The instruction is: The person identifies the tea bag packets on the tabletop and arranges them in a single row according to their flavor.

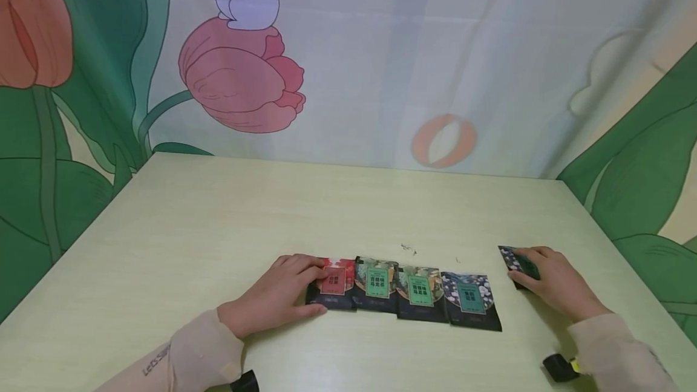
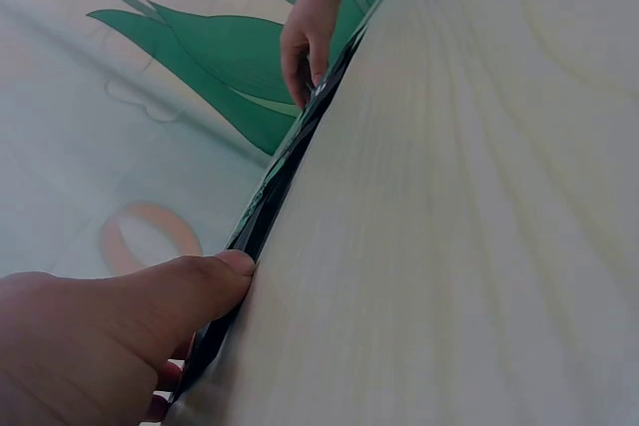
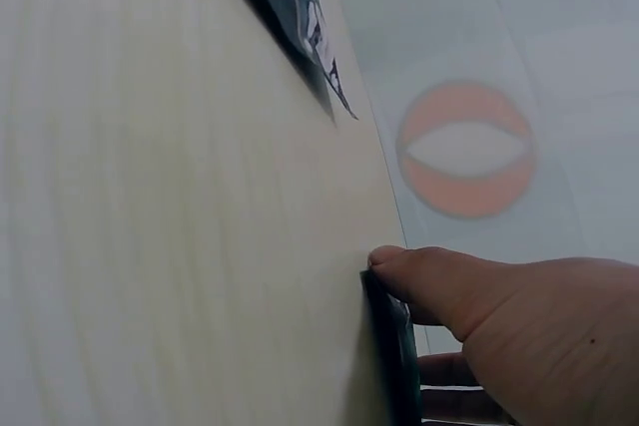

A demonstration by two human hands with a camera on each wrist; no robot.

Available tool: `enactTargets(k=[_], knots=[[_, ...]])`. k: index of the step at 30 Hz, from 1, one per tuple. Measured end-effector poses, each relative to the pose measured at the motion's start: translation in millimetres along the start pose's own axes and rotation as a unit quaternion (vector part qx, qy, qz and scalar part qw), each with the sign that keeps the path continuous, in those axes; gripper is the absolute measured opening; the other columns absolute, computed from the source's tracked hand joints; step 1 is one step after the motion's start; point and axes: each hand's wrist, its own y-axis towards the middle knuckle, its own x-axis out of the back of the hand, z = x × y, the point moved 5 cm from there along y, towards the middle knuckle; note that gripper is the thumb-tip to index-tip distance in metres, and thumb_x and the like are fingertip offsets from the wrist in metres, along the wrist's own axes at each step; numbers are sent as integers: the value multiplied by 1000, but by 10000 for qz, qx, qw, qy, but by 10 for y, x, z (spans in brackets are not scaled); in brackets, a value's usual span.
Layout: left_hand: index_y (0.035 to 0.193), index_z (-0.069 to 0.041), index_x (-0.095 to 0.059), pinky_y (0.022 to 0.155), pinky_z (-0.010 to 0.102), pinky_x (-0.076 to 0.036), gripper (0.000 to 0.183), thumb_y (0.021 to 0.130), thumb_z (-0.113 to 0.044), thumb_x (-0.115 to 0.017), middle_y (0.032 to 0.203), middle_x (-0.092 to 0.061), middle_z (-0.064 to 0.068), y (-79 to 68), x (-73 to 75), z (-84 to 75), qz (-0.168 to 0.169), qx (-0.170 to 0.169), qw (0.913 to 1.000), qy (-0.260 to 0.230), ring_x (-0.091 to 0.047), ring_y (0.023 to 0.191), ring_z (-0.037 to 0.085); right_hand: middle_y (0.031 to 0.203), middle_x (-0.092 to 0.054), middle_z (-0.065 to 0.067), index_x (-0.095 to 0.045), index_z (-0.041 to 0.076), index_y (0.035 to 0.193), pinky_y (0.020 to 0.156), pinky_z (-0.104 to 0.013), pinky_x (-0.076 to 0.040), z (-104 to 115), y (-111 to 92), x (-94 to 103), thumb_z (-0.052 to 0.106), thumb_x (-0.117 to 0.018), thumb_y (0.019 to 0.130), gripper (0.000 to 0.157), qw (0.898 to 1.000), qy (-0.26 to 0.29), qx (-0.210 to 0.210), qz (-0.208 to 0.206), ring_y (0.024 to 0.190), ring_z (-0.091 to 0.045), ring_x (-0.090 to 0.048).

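Observation:
Several tea sachets lie in a row, their edges overlapping or close together. At its left end is a red-and-black tea sachet (image 1: 341, 286), its left side held between the thumb and fingers of my left hand (image 1: 274, 295). Beside it come a green-labelled sachet (image 1: 377, 284), a second green-labelled sachet (image 1: 420, 293) and a blue floral sachet (image 1: 471, 299). Apart from the row, to its right, my right hand (image 1: 555, 283) grips a dark floral tea sachet (image 1: 512, 259) between thumb and fingers. In the right wrist view the thumb presses this sachet's edge (image 3: 391, 346).
Everything lies on a pale wood-grain table (image 1: 261, 210). A curtain (image 1: 354, 65) printed with flowers and a white animal hangs behind the far edge. Small dark marks (image 1: 408, 249) show on the tabletop behind the row.

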Motion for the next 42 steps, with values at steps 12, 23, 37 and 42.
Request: enactTargets(k=[12,23,37,42], knots=[[130,-14,-59,111,46,-35,63,83,-54,-68,136,-54,2,0,4,2,-37,-22,10000,13,-47,128,23,132,-44,-38,-47,-1,137,93,-69,-39,38,-26,-3,47,-62,90,69,9999,-61,9,-92,117,-57,-42],[131,-14,-58,111,45,-35,64,82,-54,-68,137,-54,1,-2,1,-1,6,5,10000,45,-47,128,23,131,-45,-39,-43,1,140,91,-69,-40,86,-76,-6,43,-63,90,68,9999,-35,63,-146,116,-57,-43],[130,-14,-59,111,45,-35,63,82,-54,-68,136,-54,2,0,-4,6,-1,25,10000,24,-47,128,23,130,-48,-34,-51,-2,134,95,-67,-39,189,-157,-66,42,-66,88,65,9998,-123,-20,-178,117,-53,-44],[130,-14,-59,111,45,-35,64,82,-54,-68,136,-54,2,0,-9,7,7,45,10000,40,-47,128,23,129,-49,-33,-52,-1,133,94,-67,-40,229,-199,-68,42,-66,88,64,9996,-155,41,-228,115,-52,-45]])
